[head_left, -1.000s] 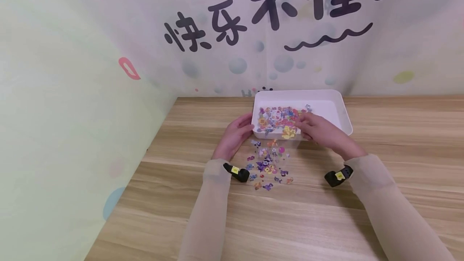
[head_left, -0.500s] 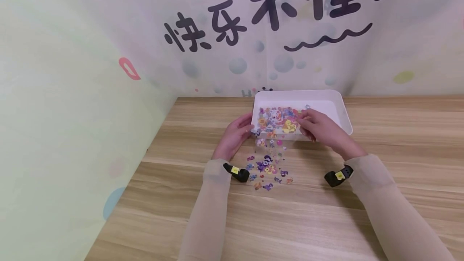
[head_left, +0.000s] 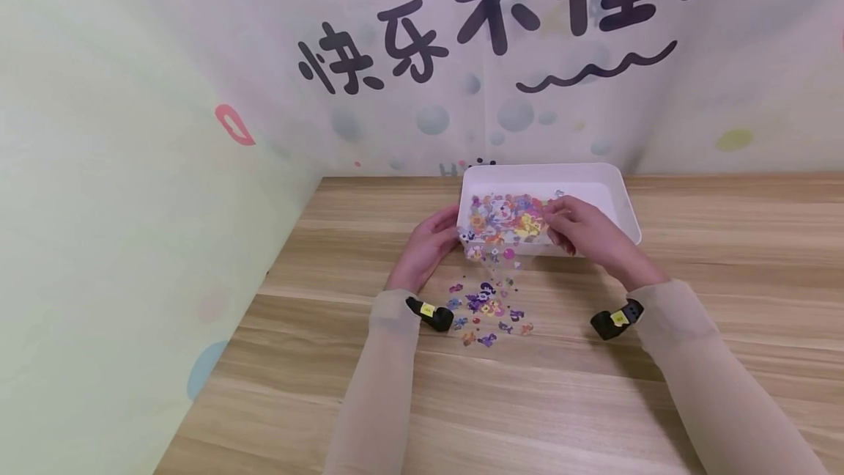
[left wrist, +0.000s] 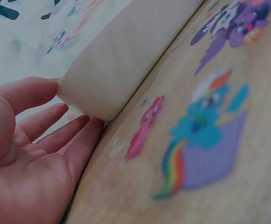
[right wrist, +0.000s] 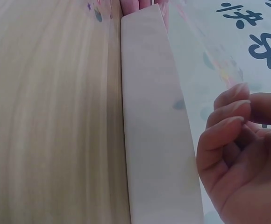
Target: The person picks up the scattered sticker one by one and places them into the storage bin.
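Note:
A white tray [head_left: 609, 204] stands near the wall, with several colourful stickers in its left half. My left hand [head_left: 427, 246] holds its front left corner, the thumb at the rim and the fingers along the outer wall. My right hand [head_left: 583, 232] is over the front wall, thumb and fingertips pinching the edge of a clear sticker sheet [head_left: 509, 253], which hangs across the tray's front. In the right wrist view, the curled fingers [right wrist: 229, 133] meet the thumb at the film. More pony stickers [head_left: 488, 306] lie on the table in front; the left wrist view shows a blue rainbow-tailed pony [left wrist: 201, 121].
The wood-grain table [head_left: 527, 416] meets a printed cloth [head_left: 409, 138] right behind the tray. A pale cloth wall [head_left: 132, 204] borders the table on the left. Black wrist cameras [head_left: 431, 314] are strapped on both wrists.
The clear sticker sheet has shifted away from me, its yellow figure moving from the tray's front rim to inside it. The right hand stays nearly in place; the left hand and tray have not moved.

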`<action>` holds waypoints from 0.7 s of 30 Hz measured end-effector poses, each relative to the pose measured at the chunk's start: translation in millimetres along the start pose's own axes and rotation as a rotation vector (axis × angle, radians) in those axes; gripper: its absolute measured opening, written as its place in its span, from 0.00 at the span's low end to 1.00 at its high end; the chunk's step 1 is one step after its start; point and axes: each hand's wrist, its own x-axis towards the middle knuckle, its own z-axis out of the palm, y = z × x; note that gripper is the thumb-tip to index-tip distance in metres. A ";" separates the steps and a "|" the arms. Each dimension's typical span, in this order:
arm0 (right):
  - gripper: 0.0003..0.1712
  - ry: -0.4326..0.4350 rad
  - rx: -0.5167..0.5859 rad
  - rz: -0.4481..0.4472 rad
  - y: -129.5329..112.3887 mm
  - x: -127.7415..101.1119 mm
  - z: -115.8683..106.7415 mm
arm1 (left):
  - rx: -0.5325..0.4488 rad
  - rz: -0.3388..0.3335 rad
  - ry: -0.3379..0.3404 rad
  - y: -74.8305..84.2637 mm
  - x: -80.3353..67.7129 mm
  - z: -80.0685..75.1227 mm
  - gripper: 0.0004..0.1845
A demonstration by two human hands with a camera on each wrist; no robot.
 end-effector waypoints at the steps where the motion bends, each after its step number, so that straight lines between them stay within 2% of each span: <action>1: 0.19 0.006 -0.001 0.006 -0.1 0.2 -0.1 | 0.005 -0.003 0.003 0.2 0.1 0.2 0.27; 10: 0.22 0.050 -0.001 0.071 -1.0 -0.2 -2.4 | 0.022 -0.026 0.020 0.8 0.2 0.4 0.26; 21: 0.23 0.098 -0.008 0.106 0.7 1.5 -3.9 | 0.017 -0.030 0.023 2.2 -0.4 1.3 0.25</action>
